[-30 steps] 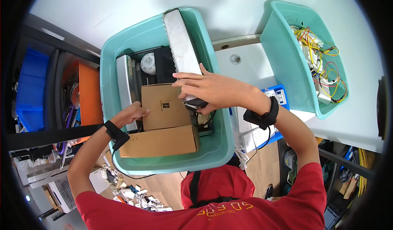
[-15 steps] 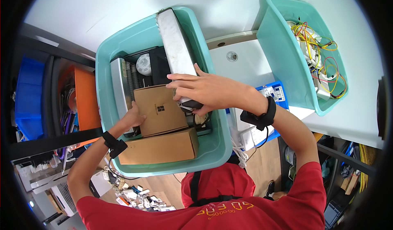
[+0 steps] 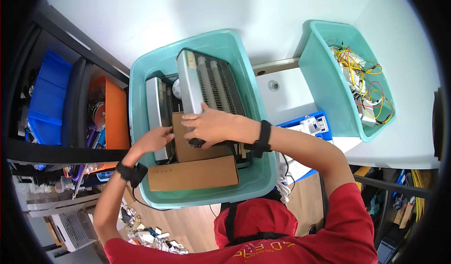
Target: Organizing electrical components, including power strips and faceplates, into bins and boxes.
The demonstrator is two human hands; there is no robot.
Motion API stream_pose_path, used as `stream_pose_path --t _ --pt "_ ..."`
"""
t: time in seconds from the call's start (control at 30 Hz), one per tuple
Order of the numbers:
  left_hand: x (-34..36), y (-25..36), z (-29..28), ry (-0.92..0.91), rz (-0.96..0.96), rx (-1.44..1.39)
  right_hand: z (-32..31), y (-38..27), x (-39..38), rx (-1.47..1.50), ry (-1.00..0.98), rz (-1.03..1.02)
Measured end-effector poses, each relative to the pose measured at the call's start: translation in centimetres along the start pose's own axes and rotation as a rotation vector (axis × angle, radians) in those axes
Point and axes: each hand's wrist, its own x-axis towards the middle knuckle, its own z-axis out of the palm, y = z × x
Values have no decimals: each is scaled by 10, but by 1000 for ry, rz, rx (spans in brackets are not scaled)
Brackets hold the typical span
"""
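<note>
A large teal tub stands in front of me. My right hand grips the near end of a silver-edged metal unit, whose dark vented side with pale coil-like rows faces up and right. A brown cardboard box is partly hidden under that hand. My left hand, fingers loosely bent and apart, hovers between this box and a similar metal unit along the tub's left wall. Nothing shows in its grasp. A second cardboard box lies nearest me. Behind the gripped unit, a round white object is partly visible.
At right, another teal tub holds white devices and tangled coloured wires. A blue tray with white parts sits between the tubs. Orange and blue bins fill the left shelf. Small parts lie on the floor.
The gripped metal unit has turned, so its vented side now shows where its plain silver edge did before. My left hand has come off the brown box's face. The view has shifted.
</note>
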Motion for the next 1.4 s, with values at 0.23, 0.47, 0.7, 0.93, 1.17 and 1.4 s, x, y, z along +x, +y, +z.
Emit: stream_pose_path --t 0.23,0.47,0.7,0.93,1.17,1.4 --pt "-94 30 11 133 113 -77 30 -14 59 -34 -282 -25" --pt "-168 57 37 212 181 -55 39 3 53 121 -298 -30" --pt "-184 84 76 481 311 -206 -4 27 -30 182 -145 193" --pt "-199 132 128 593 326 -164 -97 3 -216 262 114 543" --pt "-178 244 201 687 459 -158 -73 -27 -408 299 244 845" --pt "-75 336 320 467 387 -258 46 -51 -525 529 301 1014"
